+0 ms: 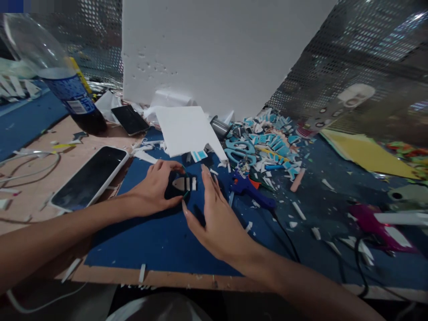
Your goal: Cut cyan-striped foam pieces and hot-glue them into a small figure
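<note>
On the blue mat (pixel 150 243) lies a small flat piece (pixel 180 183), pale and pointed at its left end, with short black and white strips (pixel 191 183) at its right. My left hand (pixel 155 187) curves around this piece, thumb below and index finger above, the two held apart. Whether its fingertips touch the edges cannot be made out. To the right, my right hand (pixel 217 214) hovers near the strips, thumb and fingers spread, nothing between them. A blue-and-white scrap (pixel 199 155) lies just beyond the fingers.
Beyond are a white board (pixel 187 129), teal-handled scissors (pixel 240 151) and a heap of foam scraps (pixel 276 138). A blue glue gun (pixel 252 191) with its cord sits right; a magenta one (pixel 381 227) lies farther. Left are a phone (pixel 92 178) and a cola bottle (pixel 72 89).
</note>
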Demonstrator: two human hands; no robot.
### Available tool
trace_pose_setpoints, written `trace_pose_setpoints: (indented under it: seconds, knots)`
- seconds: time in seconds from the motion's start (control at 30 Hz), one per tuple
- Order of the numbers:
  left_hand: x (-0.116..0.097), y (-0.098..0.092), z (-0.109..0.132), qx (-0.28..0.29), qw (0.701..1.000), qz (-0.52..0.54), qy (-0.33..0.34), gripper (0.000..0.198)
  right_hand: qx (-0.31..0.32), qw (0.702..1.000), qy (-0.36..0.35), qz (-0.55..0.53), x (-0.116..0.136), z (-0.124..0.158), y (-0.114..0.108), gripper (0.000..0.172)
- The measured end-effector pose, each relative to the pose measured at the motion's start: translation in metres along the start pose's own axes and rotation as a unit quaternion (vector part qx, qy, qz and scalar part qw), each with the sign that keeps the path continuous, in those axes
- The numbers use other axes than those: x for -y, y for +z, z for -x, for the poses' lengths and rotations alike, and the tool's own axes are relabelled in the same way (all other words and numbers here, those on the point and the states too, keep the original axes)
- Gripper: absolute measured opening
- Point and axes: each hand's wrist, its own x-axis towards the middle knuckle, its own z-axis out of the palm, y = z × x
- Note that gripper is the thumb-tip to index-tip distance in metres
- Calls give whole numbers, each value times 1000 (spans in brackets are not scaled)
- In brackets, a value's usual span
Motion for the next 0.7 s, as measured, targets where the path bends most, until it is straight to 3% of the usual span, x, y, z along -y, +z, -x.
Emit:
trace_pose_setpoints:
  seconds: [0.1, 0.2, 0.37, 0.7]
  knots:
    - [-2, -1, 2, -15, 1000, -20, 8, 54, -52, 999, -1, 15, -4, -3, -3, 71]
    - [-6, -2, 4, -21, 994, -87, 57, 51, -80, 996, 1, 38, -8, -4, -1, 70]
    - [-8, -1, 6, -20, 979, -152, 138, 37, -59, 998, 5, 29, -6, -1, 8, 73]
    - [-7, -2, 7, -1, 981, -127, 146, 36, -31, 999, -22, 24, -7, 2, 15, 75]
